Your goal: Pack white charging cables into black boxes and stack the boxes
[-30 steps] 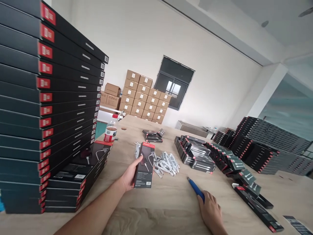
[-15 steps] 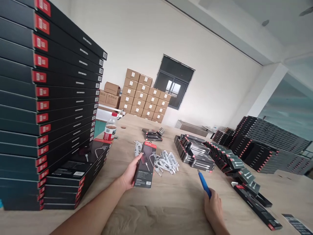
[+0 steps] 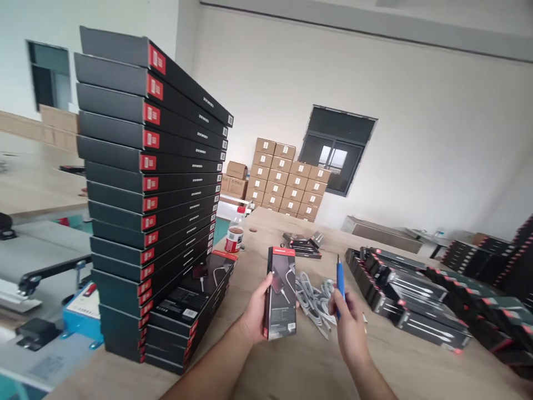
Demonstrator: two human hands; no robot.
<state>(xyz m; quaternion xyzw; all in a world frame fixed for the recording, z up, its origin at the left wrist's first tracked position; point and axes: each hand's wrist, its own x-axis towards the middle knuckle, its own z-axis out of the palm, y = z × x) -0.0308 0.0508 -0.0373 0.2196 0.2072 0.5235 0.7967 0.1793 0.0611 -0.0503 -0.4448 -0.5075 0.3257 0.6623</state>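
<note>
Over on the far left, a blue box [image 3: 81, 314] sits among grey equipment beside the table [image 3: 300, 372]. Next to it rises a tall stack of black boxes [image 3: 116, 183], red labels at the corners, with a shorter pile [image 3: 187, 303] of similar boxes against its right side. Behind that stands a bottle [image 3: 235, 233] with a red cap, and farther back, brown cartons [image 3: 272, 180] are piled against the wall.

Then come the hands. The left hand [image 3: 255, 312] has its fingers closed round the edge of a slim black box [image 3: 282, 303], holding it tilted up above the table, its printed face with a phone and cable turned to the worker. Just right of the box, white cables [image 3: 310, 303] lie in loose coils. The right hand [image 3: 348, 322], fingers curled shut, grips a slim blue tool [image 3: 340, 280] pointing upward; from here I can't fairly say whether it's a pen or a cutter. Beyond it, small dark packages [image 3: 400, 283] are bunched in rows, and more dark boxes [image 3: 491, 303] run along the right edge, rather blurred.
</note>
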